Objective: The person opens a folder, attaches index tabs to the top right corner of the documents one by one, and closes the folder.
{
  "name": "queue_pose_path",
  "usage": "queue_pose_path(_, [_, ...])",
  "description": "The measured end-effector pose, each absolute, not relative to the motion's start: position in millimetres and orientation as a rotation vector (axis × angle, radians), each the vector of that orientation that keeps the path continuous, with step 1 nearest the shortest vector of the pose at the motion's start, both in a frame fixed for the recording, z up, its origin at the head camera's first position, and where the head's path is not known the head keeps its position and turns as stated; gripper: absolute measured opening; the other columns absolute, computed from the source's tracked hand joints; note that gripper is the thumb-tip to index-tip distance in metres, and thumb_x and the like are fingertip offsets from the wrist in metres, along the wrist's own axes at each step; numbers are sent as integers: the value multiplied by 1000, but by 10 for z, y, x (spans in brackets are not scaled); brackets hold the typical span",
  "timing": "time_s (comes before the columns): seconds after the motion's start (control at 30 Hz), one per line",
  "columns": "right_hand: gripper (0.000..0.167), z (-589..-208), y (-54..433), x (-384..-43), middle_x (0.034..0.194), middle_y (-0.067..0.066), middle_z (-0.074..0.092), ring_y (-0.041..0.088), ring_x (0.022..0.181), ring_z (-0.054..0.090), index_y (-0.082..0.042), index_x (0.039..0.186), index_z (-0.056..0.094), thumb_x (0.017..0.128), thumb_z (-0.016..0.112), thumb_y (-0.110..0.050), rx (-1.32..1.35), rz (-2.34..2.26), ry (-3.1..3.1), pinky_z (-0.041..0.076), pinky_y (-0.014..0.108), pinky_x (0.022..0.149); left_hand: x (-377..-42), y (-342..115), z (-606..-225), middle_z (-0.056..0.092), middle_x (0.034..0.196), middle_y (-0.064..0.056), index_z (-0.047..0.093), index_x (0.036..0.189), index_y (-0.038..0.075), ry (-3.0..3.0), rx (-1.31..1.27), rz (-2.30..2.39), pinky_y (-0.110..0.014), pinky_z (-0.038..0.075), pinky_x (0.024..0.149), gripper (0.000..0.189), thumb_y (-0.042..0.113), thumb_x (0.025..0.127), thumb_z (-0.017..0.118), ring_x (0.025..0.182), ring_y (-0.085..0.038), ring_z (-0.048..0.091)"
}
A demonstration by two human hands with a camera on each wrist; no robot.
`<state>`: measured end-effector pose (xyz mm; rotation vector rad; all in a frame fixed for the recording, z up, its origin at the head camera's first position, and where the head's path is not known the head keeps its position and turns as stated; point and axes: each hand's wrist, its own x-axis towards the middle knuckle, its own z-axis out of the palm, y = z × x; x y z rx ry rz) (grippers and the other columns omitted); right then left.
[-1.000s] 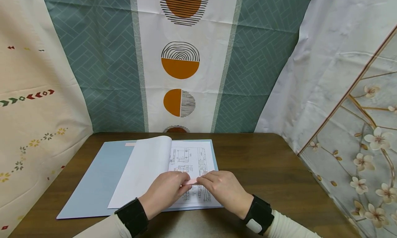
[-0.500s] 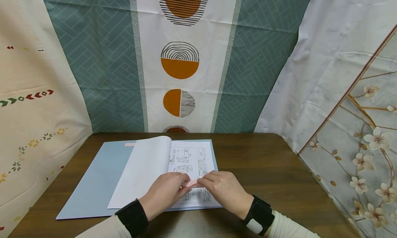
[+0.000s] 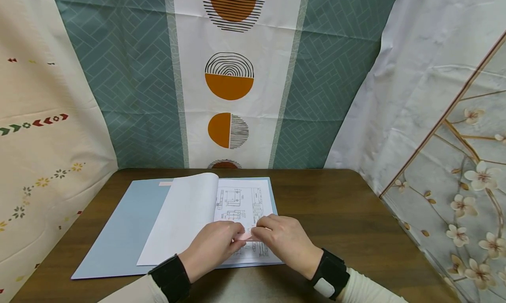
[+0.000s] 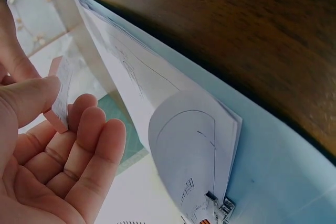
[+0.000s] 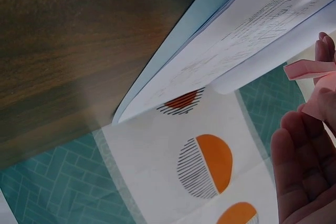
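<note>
A small pad of pink sticky notes (image 3: 243, 236) is between my two hands, above the printed page. My left hand (image 3: 215, 247) pinches one end, its thumb (image 4: 37, 98) lying along the pad in the left wrist view. At the other end, my right hand (image 3: 290, 242) pinches pink paper; the right wrist view shows a pink flap (image 5: 307, 68) standing apart from the piece under that thumb. Beneath lies an open light blue folder (image 3: 114, 232) holding technical drawings (image 3: 241, 193), with one white page (image 3: 182, 215) curled over to the left.
A metal clip (image 4: 220, 205) grips the sheets at the folder's spine. A pink sticky strip (image 3: 165, 184) is visible at the turned page's top left. The brown table (image 3: 328, 202) meets patterned cloth (image 3: 233, 30) at its back edge.
Both hands keep hold of the pink pad and shift it slightly toward the body, with small finger movements that tilt it. Folder and turned page stay where they were.
</note>
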<state>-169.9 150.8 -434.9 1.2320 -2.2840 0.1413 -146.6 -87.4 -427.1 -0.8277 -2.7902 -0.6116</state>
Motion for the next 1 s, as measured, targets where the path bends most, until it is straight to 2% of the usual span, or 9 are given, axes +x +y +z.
queue_pose_path(0.37, [21, -4391, 1521, -1728, 101, -9, 75, 8, 90, 70, -23, 103, 82, 87, 95, -28, 1265, 163, -2222, 60, 24, 80, -1472, -877, -4288, 72, 85, 9, 80, 99, 15, -2788, -850, -607, -28, 52, 72, 19, 24, 91, 94, 73, -7, 57])
queue_pose_path(0.7, [25, -4387, 1525, -1728, 100, -8, 77, 9, 91, 73, -21, 104, 83, 86, 97, -11, 1265, 177, -2256, 62, 26, 82, -1463, -870, -4311, 64, 76, 13, 78, 93, 17, -2795, -883, -612, -25, 47, 67, 20, 25, 89, 95, 68, -6, 53])
queue_pose_path(0.87, [26, -4382, 1526, -1726, 100, -7, 78, 9, 92, 73, -21, 104, 84, 86, 96, -8, 1266, 176, -2264, 62, 26, 84, -1464, -874, -4326, 58, 73, 15, 76, 90, 18, -2783, -910, -608, -25, 44, 65, 20, 25, 90, 95, 66, -5, 51])
queue_pose_path(1.0, [27, -4374, 1526, -1730, 100, -8, 78, 8, 91, 73, -20, 105, 84, 85, 96, -7, 1260, 175, -2263, 62, 26, 84, -1456, -870, -4326, 60, 73, 15, 77, 91, 18, -2772, -935, -607, -24, 45, 65, 19, 25, 89, 95, 66, -4, 51])
